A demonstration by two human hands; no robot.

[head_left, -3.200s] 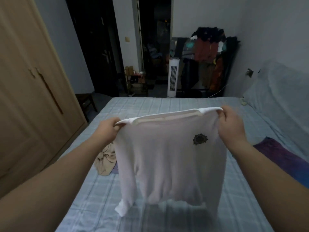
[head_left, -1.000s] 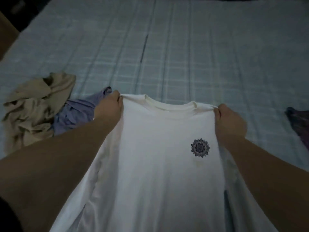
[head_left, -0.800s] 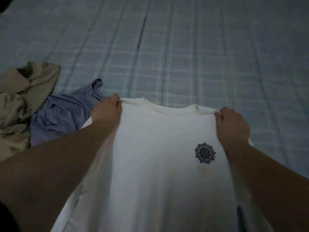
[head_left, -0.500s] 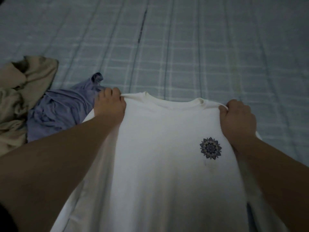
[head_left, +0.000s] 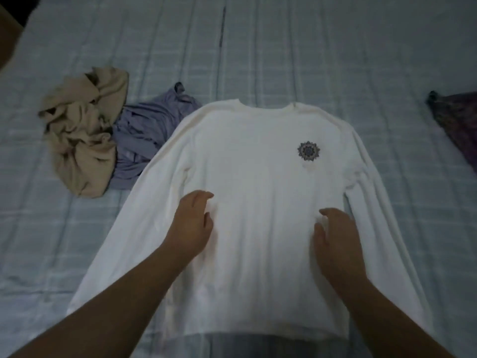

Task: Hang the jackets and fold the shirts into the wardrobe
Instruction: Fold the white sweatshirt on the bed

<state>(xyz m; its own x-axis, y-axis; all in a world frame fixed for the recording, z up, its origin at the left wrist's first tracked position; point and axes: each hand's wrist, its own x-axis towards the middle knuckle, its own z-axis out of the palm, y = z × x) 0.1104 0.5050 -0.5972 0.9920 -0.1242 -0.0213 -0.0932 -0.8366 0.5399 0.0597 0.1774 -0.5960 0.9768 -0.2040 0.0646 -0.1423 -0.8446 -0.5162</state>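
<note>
I can read no writing anywhere on my feed — the only marking is a small dark round emblem (head_left: pixel 308 150), a flower-like pattern, printed on the chest of the white long-sleeved shirt (head_left: pixel 258 182), towards its right side. No letters show in it at this sharpness.

The shirt lies spread flat, front up, on the bed (head_left: pixel 309 47), collar at the far end, hem at the near end, and both sleeves run down along its sides. My left hand (head_left: pixel 192 223) and right hand (head_left: pixel 335 233) are over the middle of the shirt, one at each side of the body panel, fingers loosely bent and parted, gripping nothing; whether the palms actually touch the cloth I cannot tell.

The bed is covered in a pale blue-grey checked sheet with long creases running near to far. At far left lies a crumpled beige garment (head_left: pixel 82 130), and touching it, a bunched lavender garment (head_left: pixel 144 135) whose edge lies beside the shirt's left shoulder. A dark purple patterned cloth (head_left: pixel 456 120) sits at the right edge. The light is dim.
</note>
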